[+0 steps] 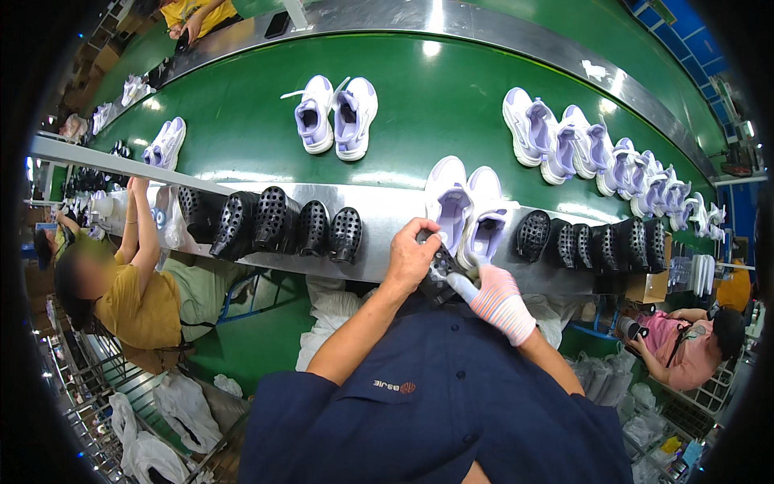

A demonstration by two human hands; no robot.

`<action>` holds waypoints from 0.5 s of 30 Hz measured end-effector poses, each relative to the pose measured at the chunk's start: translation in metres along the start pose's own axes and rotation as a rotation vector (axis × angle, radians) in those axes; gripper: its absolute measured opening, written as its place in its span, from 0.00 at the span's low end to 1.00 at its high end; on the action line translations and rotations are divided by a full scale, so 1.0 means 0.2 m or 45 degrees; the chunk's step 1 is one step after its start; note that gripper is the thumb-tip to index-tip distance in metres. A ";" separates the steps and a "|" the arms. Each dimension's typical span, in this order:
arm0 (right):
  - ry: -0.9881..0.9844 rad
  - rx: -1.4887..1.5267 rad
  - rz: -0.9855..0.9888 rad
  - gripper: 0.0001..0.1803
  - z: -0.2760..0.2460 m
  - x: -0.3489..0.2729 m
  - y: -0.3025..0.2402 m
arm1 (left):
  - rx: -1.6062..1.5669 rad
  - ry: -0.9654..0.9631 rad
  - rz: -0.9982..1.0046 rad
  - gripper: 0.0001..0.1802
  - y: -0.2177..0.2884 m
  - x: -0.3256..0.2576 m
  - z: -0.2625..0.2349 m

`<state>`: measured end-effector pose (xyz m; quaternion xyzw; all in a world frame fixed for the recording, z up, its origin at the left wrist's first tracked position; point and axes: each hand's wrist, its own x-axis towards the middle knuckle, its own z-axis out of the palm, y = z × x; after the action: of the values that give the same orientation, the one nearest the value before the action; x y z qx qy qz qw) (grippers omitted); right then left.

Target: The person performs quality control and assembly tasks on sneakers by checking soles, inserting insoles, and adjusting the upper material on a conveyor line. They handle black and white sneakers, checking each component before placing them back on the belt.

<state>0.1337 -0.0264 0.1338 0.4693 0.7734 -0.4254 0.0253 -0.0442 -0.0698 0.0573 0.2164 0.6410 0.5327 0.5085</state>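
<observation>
A pair of white and lilac sneakers stands at the metal edge of the line in front of me, a left shoe [448, 187] and a right shoe [486, 214], toes pointing away. Just below their heels is a black perforated plastic shoe insert [439, 277]. My bare left hand [411, 256] is closed with its fingers on the insert's upper left side. The right hand [498, 302], in a striped knit glove, closes on the insert from the right, thumb against it and fingertips near the right shoe's heel. Part of the insert is hidden by both hands.
Black perforated inserts [272, 219] line the metal ledge on the left, with more inserts [605, 246] on the right. Sneakers stand on the green belt: a pair [335, 118] ahead and a row [576, 141] at right. Co-workers sit on both sides; another is across the belt.
</observation>
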 end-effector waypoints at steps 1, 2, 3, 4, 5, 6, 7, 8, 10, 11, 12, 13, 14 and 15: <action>0.018 -0.155 -0.031 0.34 -0.03 -0.03 -0.04 | 0.038 0.099 -0.078 0.08 0.00 -0.01 0.02; 0.033 -0.310 -0.061 0.34 -0.03 -0.05 -0.05 | -0.008 0.121 -0.035 0.07 -0.02 -0.01 0.06; 0.032 -0.326 -0.015 0.34 -0.03 -0.04 -0.04 | -0.056 0.140 0.018 0.07 -0.04 0.01 0.10; 0.029 -0.341 0.032 0.35 -0.03 -0.03 -0.03 | -0.104 0.158 0.070 0.06 -0.06 0.03 0.13; 0.026 -0.356 0.079 0.36 -0.02 -0.02 0.00 | -0.038 0.182 0.097 0.06 -0.08 0.04 0.14; 0.100 -0.142 0.008 0.36 -0.01 0.00 0.04 | -0.009 0.171 0.075 0.09 -0.09 0.05 0.15; 0.092 -0.167 0.033 0.36 -0.01 0.02 0.07 | 0.020 0.160 0.053 0.11 -0.10 0.06 0.16; 0.083 -0.191 0.057 0.35 -0.01 0.04 0.10 | 0.048 0.149 0.031 0.13 -0.11 0.08 0.17; 0.091 -0.330 0.114 0.34 -0.06 0.07 0.10 | 0.708 0.394 0.476 0.19 -0.11 0.12 0.16; 0.123 -0.360 0.150 0.33 -0.06 0.09 0.14 | 1.034 0.514 0.704 0.23 -0.10 0.15 0.15; 0.061 -0.342 0.153 0.31 -0.11 0.11 0.18 | 1.062 0.431 0.608 0.30 -0.03 0.17 0.16; 0.027 -0.361 0.154 0.30 -0.11 0.14 0.19 | 1.069 0.415 0.698 0.26 0.00 0.22 0.17; -0.007 -0.380 0.155 0.29 -0.11 0.18 0.20 | 1.074 0.399 0.788 0.22 0.03 0.29 0.17; -0.020 -0.421 0.186 0.26 -0.10 0.22 0.18 | 1.139 0.227 0.791 0.18 0.01 0.37 0.14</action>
<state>0.1444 0.0253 0.1051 0.5104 0.7963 -0.2933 0.1391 -0.0486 0.0038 0.0307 0.5443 0.7514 0.3498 0.1297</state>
